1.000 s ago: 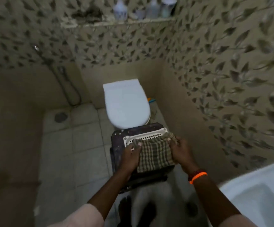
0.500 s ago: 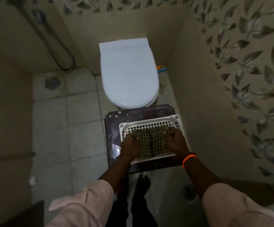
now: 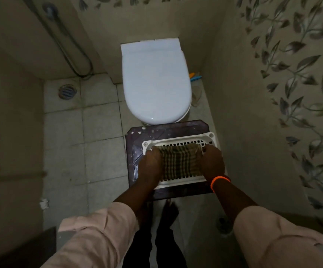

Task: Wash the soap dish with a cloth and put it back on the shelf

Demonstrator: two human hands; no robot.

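**Cloth pressed flat in slotted soap dish, wiping step in hand**

A floor drain [image 3: 67, 91] is seen at 10 o'clock on the tiled floor, well apart from the work. Just left of centre, a dark stool top [image 3: 135, 151] is set on the floor, touching or nearly touching the front of the closed toilet [image 3: 155, 82] at 12 o'clock. The white slotted soap dish [image 3: 178, 141] is laid flat on that stool top, toward its 3 o'clock side.

The left hand [image 3: 150, 165] is pressed down on the 9 o'clock edge of the checked cloth [image 3: 180, 163], which is spread inside the dish. Fingers are bent over the cloth edge; whether it is pinched or only pushed flat cannot be told. The right hand [image 3: 213, 163], with an orange wristband [image 3: 219, 180], is placed the same way on the 3 o'clock edge; its grip cannot be told either.

Step is judged as wiping the dish, early to middle of the task. Next move probably calls for the cloth to be rubbed over slots and rim, with the dish held steady so it is not slid off the stool. No shelf is seen; the dish has to be lifted and carried there afterwards.
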